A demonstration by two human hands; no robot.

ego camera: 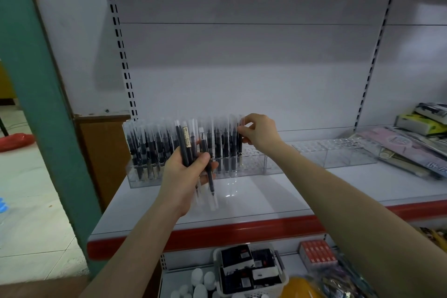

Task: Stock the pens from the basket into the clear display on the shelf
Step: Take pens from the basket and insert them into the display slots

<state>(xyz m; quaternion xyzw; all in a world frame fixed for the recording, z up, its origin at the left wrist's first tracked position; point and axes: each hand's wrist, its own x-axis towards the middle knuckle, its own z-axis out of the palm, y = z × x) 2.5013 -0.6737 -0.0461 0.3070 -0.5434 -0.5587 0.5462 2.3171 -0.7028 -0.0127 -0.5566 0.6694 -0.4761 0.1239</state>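
A clear display (251,164) with rows of holes stands on the white shelf (266,198), its left part filled with several upright black pens in clear caps. My left hand (186,176) grips a bundle of black pens (191,152) in front of the display. My right hand (258,133) pinches the top of a pen (240,143) standing at the right end of the filled rows. A white basket (283,280) holding dark boxes sits on the lower shelf.
A second clear display (333,152) with no pens in it lies to the right. Packaged goods (411,147) are stacked at the far right. A red shelf edge (242,230) runs along the front. A green post (41,94) stands on the left. White bottles (200,283) sit below.
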